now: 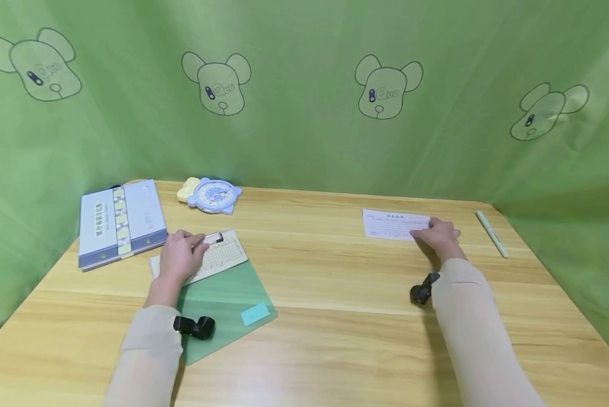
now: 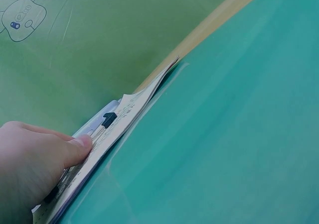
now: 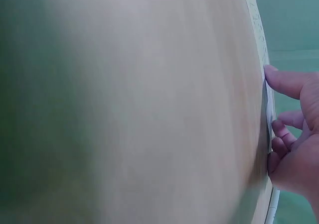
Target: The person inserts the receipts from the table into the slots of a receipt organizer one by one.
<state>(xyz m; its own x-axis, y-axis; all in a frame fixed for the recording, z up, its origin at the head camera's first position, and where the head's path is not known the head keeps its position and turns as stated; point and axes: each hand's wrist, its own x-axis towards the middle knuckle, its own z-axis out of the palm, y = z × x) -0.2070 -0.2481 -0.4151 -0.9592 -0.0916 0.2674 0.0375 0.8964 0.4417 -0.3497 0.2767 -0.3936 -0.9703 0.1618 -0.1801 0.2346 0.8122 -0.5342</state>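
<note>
In the head view, my left hand (image 1: pixel 179 254) is on a metal clip (image 1: pixel 214 238) with black ends, over printed grid sheets (image 1: pixel 222 259). The sheets lie at the upper part of a green plastic clipboard (image 1: pixel 223 305). In the left wrist view, the thumb (image 2: pixel 82 144) bears on the clip's bar; the other fingers are mostly hidden. To the right, my right hand (image 1: pixel 439 237) pinches the right end of a printed paper slip (image 1: pixel 392 225) lying near the table's back edge. The right wrist view shows the thumb (image 3: pixel 284 82) on the slip's edge and the other fingers curled.
A blue-and-white ledger (image 1: pixel 98 226) with a patterned band lies at the left. Behind the clipboard are a round blue clock (image 1: pixel 215 196) and a small yellow object (image 1: pixel 188 190). A pale green pen (image 1: pixel 492 234) lies right of my right hand. A green curtain (image 1: pixel 304 141) hangs behind the table.
</note>
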